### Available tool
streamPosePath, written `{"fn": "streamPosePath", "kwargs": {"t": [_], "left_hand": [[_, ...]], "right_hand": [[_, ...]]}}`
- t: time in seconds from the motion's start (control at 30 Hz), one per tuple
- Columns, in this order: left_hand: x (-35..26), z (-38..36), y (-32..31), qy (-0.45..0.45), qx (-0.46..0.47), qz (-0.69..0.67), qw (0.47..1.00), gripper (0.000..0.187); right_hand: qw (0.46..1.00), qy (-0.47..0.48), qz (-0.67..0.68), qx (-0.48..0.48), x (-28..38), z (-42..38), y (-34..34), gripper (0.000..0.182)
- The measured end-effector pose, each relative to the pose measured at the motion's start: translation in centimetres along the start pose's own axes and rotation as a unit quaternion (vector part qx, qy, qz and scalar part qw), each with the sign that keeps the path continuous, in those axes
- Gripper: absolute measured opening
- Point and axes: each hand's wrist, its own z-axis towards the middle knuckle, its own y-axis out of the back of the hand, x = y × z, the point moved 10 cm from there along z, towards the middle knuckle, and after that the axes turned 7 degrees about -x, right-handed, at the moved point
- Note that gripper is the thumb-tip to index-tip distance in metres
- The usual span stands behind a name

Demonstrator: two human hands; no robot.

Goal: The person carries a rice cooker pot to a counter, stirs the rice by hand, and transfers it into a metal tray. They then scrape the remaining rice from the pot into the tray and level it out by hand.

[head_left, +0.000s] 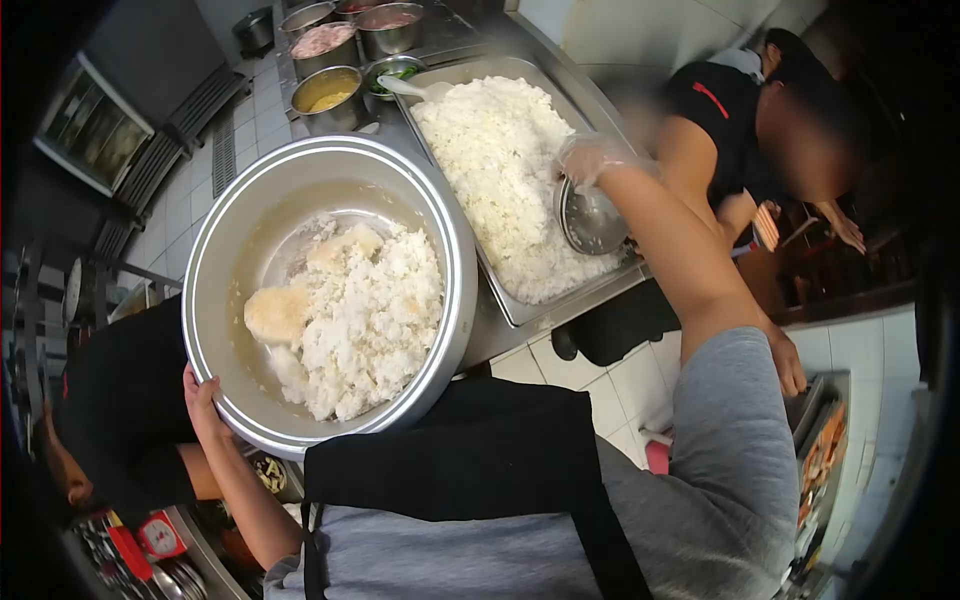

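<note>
My left hand (203,400) grips the rim of a large round metal pot (455,270) at its lower left. Inside the pot lies a mound of cooked white rice (370,330), with browned, crusted lumps on its left side. My right hand (595,160), in a clear plastic glove, holds a small metal bowl (595,222) by its edge. The bowl is tilted against the heap of rice (490,150) in a long rectangular metal tray (515,315). A pale spoon or paddle (403,88) rests at the tray's far left corner.
Several metal pots of food, one with yellow contents (328,90), stand beyond the pot. A person in black (700,110) bends at the right; another person (120,400) is at the left. A red scale (160,535) sits lower left. A glass-fronted fridge (95,125) stands upper left.
</note>
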Motion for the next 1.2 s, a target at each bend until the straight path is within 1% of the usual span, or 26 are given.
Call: {"fn": "streamPosePath", "kwargs": {"t": [0.07,0.1,0.13,0.2,0.23,0.27,0.3,0.33,0.37,0.43,0.47,0.5,0.53,0.57,0.6,0.63,0.67,0.73,0.8,0.9,0.93,0.97,1.03,1.07,1.13,1.2], "left_hand": [[-0.1,-0.4,0.4,0.008,-0.025,0.024,0.999,0.055],[-0.1,-0.5,1.0,0.014,-0.039,0.045,0.998,0.055],[-0.1,-0.3,1.5,0.021,-0.047,0.065,0.997,0.056],[-0.2,0.0,3.2,0.005,-0.065,0.066,0.996,0.057],[0.3,0.2,2.8,-0.001,-0.06,0.066,0.996,0.058],[0.4,-0.1,2.2,0.008,-0.072,0.057,0.996,0.059],[0.1,-0.6,1.8,0.017,-0.081,0.048,0.995,0.06],[0.3,-0.7,1.8,0.026,-0.088,0.042,0.995,0.06],[0.5,-0.7,2.2,0.035,-0.097,0.034,0.994,0.06],[0.6,-0.5,2.8,0.032,-0.09,0.059,0.994,0.061],[0.6,-0.4,2.7,0.032,-0.083,0.05,0.995,0.061],[0.5,-0.5,2.5,0.031,-0.08,0.041,0.996,0.062],[0.5,-0.8,2.4,0.031,-0.079,0.033,0.996,0.063],[0.7,-1.0,2.3,0.023,-0.07,0.023,0.997,0.064],[0.7,-1.2,2.1,0.016,-0.061,0.014,0.998,0.065],[0.7,-1.6,1.7,0.009,-0.052,0.006,0.999,0.066],[0.3,-2.3,0.7,0.022,-0.053,-0.015,0.998,0.069],[0.8,-2.0,0.7,0.025,-0.028,-0.026,0.999,0.07],[0.8,-2.2,0.8,0.034,-0.026,-0.033,0.999,0.071],[-0.3,-4.2,-1.4,0.048,-0.036,-0.033,0.998,0.071],[-1.0,-5.1,-2.5,0.046,-0.032,-0.028,0.998,0.071],[-1.4,-5.4,-2.9,0.044,-0.029,-0.025,0.998,0.071],[-0.9,-4.7,-2.3,0.035,-0.019,-0.017,0.999,0.072],[-1.1,-5.0,-2.6,0.038,-0.015,-0.02,0.999,0.072],[-1.7,-5.4,-3.2,0.042,-0.014,-0.021,0.999,0.072],[-2.1,-5.9,-3.8,0.047,-0.018,-0.013,0.999,0.073]], "right_hand": [[0.996,-0.054,0.048,-0.055,-2.0,1.1,1.4,0.038],[0.992,0.019,-0.026,-0.126,-2.6,3.1,2.5,0.033],[0.972,0.086,-0.099,-0.195,-3.1,4.4,3.2,0.032],[0.94,0.128,-0.088,-0.303,-0.3,0.9,12.5,0.02],[0.965,0.067,-0.008,-0.254,-2.1,3.7,14.6,0.018],[0.925,0.129,0.052,-0.354,-0.6,2.1,18.6,0.018],[0.93,0.141,0.055,-0.334,-1.0,10.7,18.1,0.019],[0.925,0.161,0.067,-0.337,1.4,8.3,20.6,0.021],[0.919,0.185,0.094,-0.335,5.4,3.5,22.2,0.023],[0.913,0.211,0.139,-0.32,13.2,-0.7,23.5,0.028],[0.852,0.301,0.204,-0.377,16.7,1.2,22.7,0.029],[0.895,0.22,0.241,-0.304,19.9,3.8,21.0,0.03],[0.895,0.312,0.14,-0.285,26.4,8.8,17.5,0.032],[0.829,0.327,0.298,-0.343,28.1,7.9,16.7,0.028],[0.846,0.235,0.404,-0.258,29.4,8.2,14.9,0.024],[0.877,0.25,0.314,-0.264,34.5,12.7,12.1,0.024],[0.9,0.263,0.222,-0.267,38.8,17.4,9.2,0.025],[0.895,0.23,0.299,-0.239,38.1,14.4,8.1,0.026],[0.895,0.195,0.344,-0.208,38.0,14.1,7.0,0.027],[0.884,0.252,0.277,-0.282,38.5,13.4,8.3,0.026],[0.89,0.244,0.251,-0.293,37.7,12.5,8.9,0.027],[0.896,0.236,0.224,-0.303,36.1,10.1,10.4,0.027],[0.856,0.183,0.364,-0.318,29.5,1.1,14.7,0.031],[0.783,0.133,0.52,-0.315,24.8,-3.8,15.8,0.034],[0.774,0.132,0.477,-0.395,20.6,-8.2,15.7,0.041],[0.776,0.12,0.488,-0.381,17.0,-10.6,13.6,0.041]]}}
